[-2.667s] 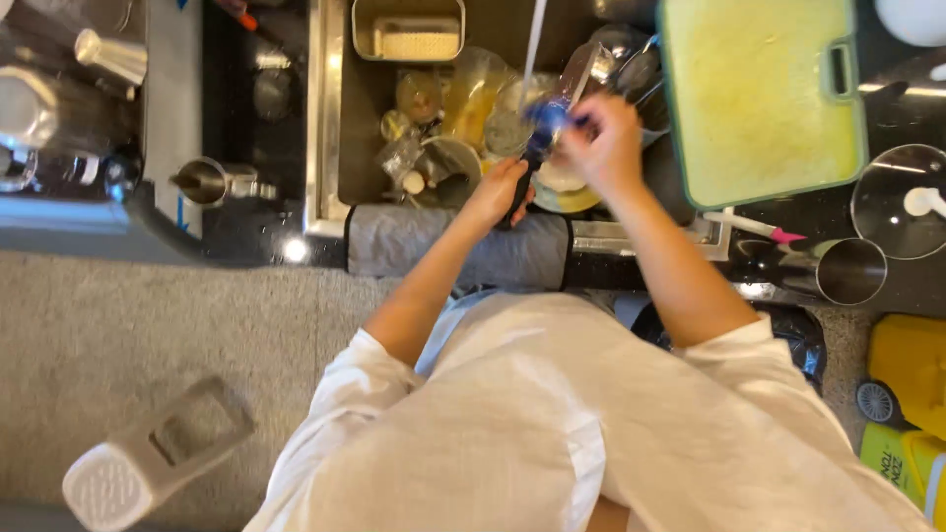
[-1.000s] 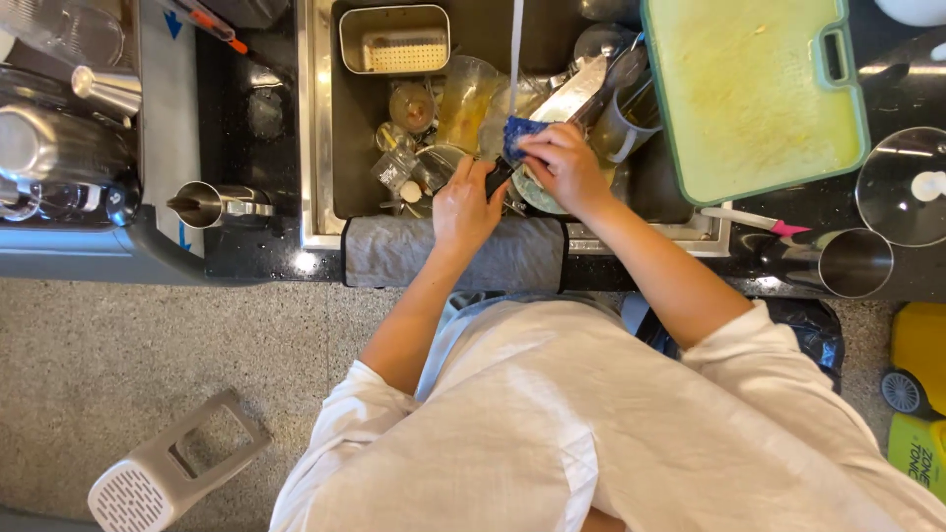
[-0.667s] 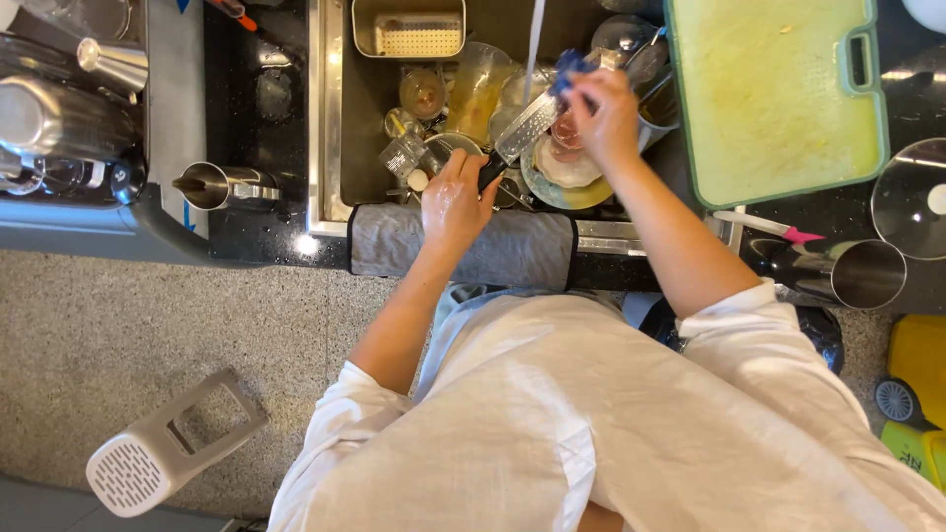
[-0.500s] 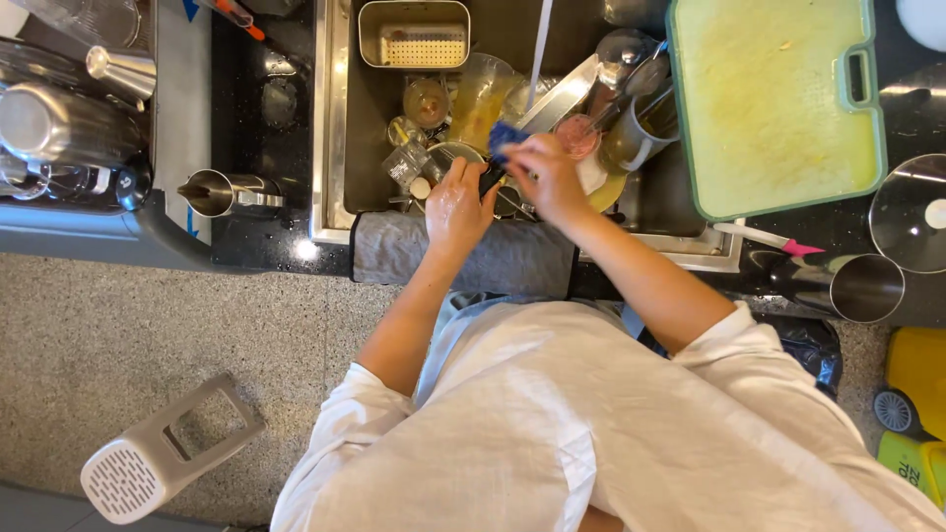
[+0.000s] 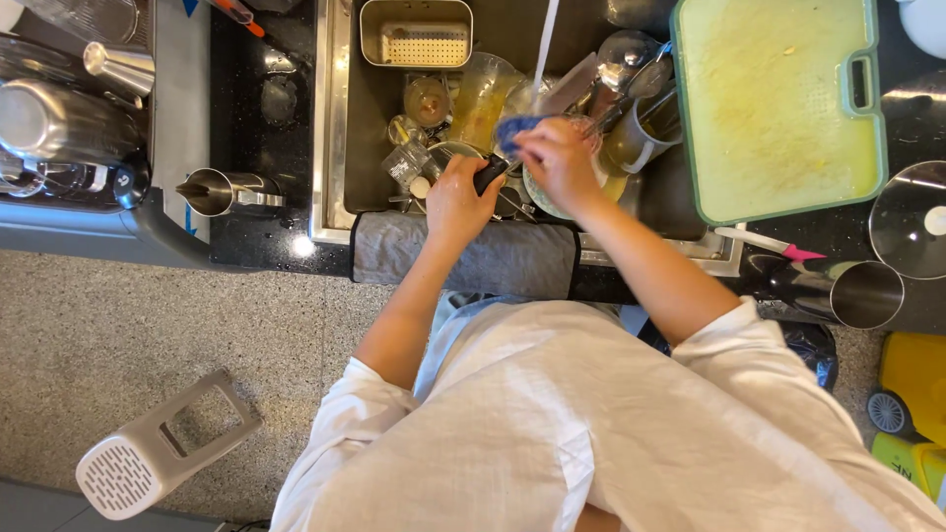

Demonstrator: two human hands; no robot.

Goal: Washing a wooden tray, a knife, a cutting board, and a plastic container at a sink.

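Nearest the camera, a grey towel (image 5: 463, 258) is draped over the front edge of the sink (image 5: 330, 118), likely to catch drips where the person leans in. Just past it, the left hand (image 5: 455, 202) has its fingers clenched round a dark handle (image 5: 490, 174) — apparently a knife, its pale blade (image 5: 564, 91) angled up toward 1 o'clock and held over the basin so that run-off falls inside. The right hand (image 5: 557, 163), just beside the left at its 2 o'clock, pinches a blue sponge (image 5: 514, 128) against the base of that blade; its fingers are closed on the sponge, pressing it down.

A thin stream of water (image 5: 545, 44) drops from 12 o'clock onto the spot where sponge and blade meet, which seems to be why both hands work there. Under them lies a plate (image 5: 540, 197), with a steel jug (image 5: 631, 138) at 3 o'clock and jars and glasses (image 5: 429, 99) crowded at 10 o'clock. A perforated steel tray (image 5: 415, 33) sits at the far end of the basin.

Far right, a yellowish cutting board (image 5: 778, 99) bridges the sink corner and the black bench (image 5: 266, 128) — flat, perhaps waiting its turn. A steel cup (image 5: 219, 190) lies on its side at 9 o'clock.
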